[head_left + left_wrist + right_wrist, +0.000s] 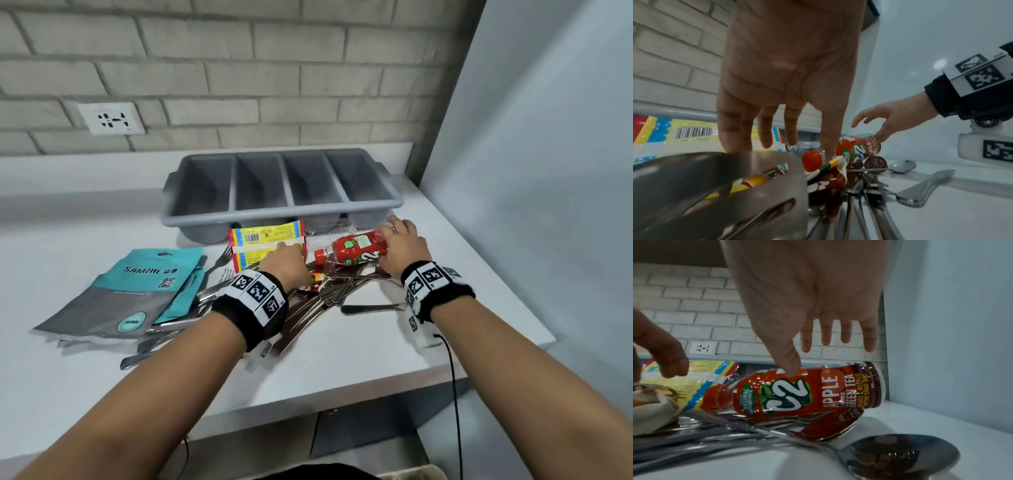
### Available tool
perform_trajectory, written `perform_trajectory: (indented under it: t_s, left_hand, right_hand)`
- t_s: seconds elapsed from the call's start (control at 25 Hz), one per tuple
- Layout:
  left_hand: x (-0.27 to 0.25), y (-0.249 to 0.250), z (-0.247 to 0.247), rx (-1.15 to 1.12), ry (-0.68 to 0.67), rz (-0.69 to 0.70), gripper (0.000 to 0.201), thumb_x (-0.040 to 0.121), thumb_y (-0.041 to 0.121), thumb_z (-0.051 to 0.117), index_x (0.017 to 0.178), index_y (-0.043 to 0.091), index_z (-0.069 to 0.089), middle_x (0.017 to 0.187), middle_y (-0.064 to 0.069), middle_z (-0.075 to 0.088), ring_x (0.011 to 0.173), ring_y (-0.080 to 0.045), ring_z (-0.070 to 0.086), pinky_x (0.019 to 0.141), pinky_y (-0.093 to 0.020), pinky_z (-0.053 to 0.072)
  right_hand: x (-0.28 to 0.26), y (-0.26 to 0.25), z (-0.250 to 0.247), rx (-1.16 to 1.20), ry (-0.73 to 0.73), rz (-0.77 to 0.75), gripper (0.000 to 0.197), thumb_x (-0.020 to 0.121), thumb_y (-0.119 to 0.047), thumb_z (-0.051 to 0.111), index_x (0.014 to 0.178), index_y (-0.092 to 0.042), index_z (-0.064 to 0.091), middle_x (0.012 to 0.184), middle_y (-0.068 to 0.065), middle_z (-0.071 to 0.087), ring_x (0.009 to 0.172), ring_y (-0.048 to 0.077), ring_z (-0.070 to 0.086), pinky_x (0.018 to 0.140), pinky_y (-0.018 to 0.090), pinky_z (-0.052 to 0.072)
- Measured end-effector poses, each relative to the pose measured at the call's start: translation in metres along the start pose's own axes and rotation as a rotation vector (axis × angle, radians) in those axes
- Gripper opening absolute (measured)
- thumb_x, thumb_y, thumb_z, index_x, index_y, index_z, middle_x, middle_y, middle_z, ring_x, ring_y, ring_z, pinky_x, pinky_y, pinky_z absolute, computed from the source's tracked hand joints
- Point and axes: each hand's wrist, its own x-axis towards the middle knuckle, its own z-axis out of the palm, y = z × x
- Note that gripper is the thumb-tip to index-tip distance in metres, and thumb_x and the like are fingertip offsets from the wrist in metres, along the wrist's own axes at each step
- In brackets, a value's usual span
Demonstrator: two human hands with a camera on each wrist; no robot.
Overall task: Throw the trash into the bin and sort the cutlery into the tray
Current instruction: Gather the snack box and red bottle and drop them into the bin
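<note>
A red C2 apple tea bottle (349,251) lies on its side across a pile of steel cutlery (325,294). My right hand (404,245) hovers over the bottle's base, fingers straight, with only the thumb (791,368) touching the bottle (797,394). My left hand (287,260) reaches palm down over a yellow snack packet (267,245), and its straight fingers (766,129) hold nothing. A crumpled red and brown wrapper (830,178) sits under the left hand. The grey four-compartment tray (281,211) stands behind, and the compartments I see hold nothing. No bin is in view.
Teal and grey pouches (137,291) lie at the left, partly over forks. A clear plastic wrapper (325,233) sits between the tray and the bottle. A knife (373,307) lies apart at the right. A pale wall panel (531,171) borders the counter's right edge.
</note>
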Motion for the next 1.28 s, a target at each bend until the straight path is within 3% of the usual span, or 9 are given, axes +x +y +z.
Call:
perform_trajectory:
  t_s: [0.16,0.28,0.48,0.64,0.76,0.88,0.96,1.08,1.28]
  left_hand:
    - [0.016,-0.002,0.008,0.084,-0.037,-0.019,0.057,0.077,0.026,0.068,0.129,0.014,0.047,0.132,-0.009,0.049,0.114,-0.029,0.058,0.086,-0.037,0.052]
    - [0.022,-0.005,0.013,0.069,-0.021,-0.031,0.045,0.082,0.016,0.062,0.125,0.010,0.050,0.129,-0.011,0.054,0.111,-0.029,0.060,0.083,-0.036,0.052]
    - [0.028,-0.016,0.015,-0.044,-0.015,-0.003,0.037,0.084,0.004,0.052,0.121,0.008,0.054,0.124,-0.012,0.058,0.108,-0.029,0.060,0.087,-0.037,0.054]
    - [0.025,-0.019,0.009,-0.054,-0.009,0.012,0.035,0.081,0.013,0.052,0.116,0.012,0.057,0.118,-0.008,0.062,0.105,-0.028,0.061,0.084,-0.035,0.053]
    - [0.023,-0.020,-0.006,-0.068,0.173,0.033,0.029,0.086,0.020,0.053,0.111,0.011,0.062,0.120,-0.010,0.058,0.110,-0.029,0.056,0.087,-0.038,0.049]
    - [0.029,-0.029,-0.025,0.031,0.365,0.082,0.033,0.087,0.029,0.057,0.114,0.012,0.062,0.135,-0.009,0.044,0.127,-0.029,0.040,0.101,-0.043,0.038]
    - [0.037,-0.036,-0.033,0.047,0.309,0.102,0.032,0.086,0.031,0.059,0.113,0.014,0.063,0.137,-0.008,0.046,0.130,-0.027,0.040,0.107,-0.045,0.031]
    - [0.045,-0.040,-0.035,0.078,0.178,0.100,0.024,0.087,0.028,0.059,0.108,0.017,0.062,0.117,-0.004,0.063,0.118,-0.026,0.053,0.110,-0.049,0.027]
    - [0.047,-0.040,-0.040,0.065,0.235,0.169,0.026,0.086,0.027,0.060,0.110,0.016,0.062,0.117,-0.007,0.059,0.112,-0.029,0.056,0.107,-0.050,0.032]
  right_hand:
    - [0.014,-0.004,0.009,-0.088,-0.106,0.013,0.076,0.078,-0.031,0.070,0.142,-0.027,0.030,0.158,0.002,0.014,0.146,0.029,0.010,0.113,0.057,0.024]
    - [0.021,-0.004,0.016,-0.104,-0.138,0.001,0.080,0.079,-0.031,0.070,0.144,-0.029,0.024,0.159,0.002,0.014,0.147,0.029,0.008,0.113,0.060,0.020]
    - [0.032,-0.008,0.023,-0.210,-0.116,0.002,0.082,0.073,-0.040,0.072,0.142,-0.031,0.028,0.144,0.009,0.035,0.138,0.031,0.025,0.110,0.062,0.023]
    - [0.033,-0.012,0.024,-0.301,-0.075,0.002,0.078,0.068,-0.044,0.075,0.134,-0.027,0.039,0.135,0.010,0.039,0.131,0.033,0.032,0.110,0.059,0.024]
    - [0.033,-0.012,0.024,-0.277,-0.066,-0.008,0.074,0.069,-0.037,0.076,0.133,-0.023,0.040,0.139,0.009,0.038,0.135,0.030,0.028,0.112,0.061,0.019]
    - [0.031,-0.008,0.025,-0.237,-0.026,0.013,0.068,0.072,-0.029,0.073,0.131,-0.021,0.040,0.140,0.008,0.043,0.137,0.029,0.029,0.114,0.063,0.015]
    - [0.027,-0.005,0.025,-0.199,-0.006,0.048,0.071,0.071,-0.029,0.074,0.132,-0.020,0.039,0.138,0.008,0.045,0.136,0.030,0.031,0.114,0.062,0.013]
    - [0.021,0.001,0.024,-0.187,0.021,0.078,0.069,0.074,-0.030,0.072,0.133,-0.020,0.038,0.137,0.009,0.046,0.136,0.030,0.032,0.114,0.062,0.012]
    - [0.008,0.012,0.022,-0.121,0.133,0.111,0.063,0.075,-0.018,0.069,0.131,-0.020,0.040,0.134,0.008,0.050,0.132,0.029,0.036,0.113,0.062,0.016]
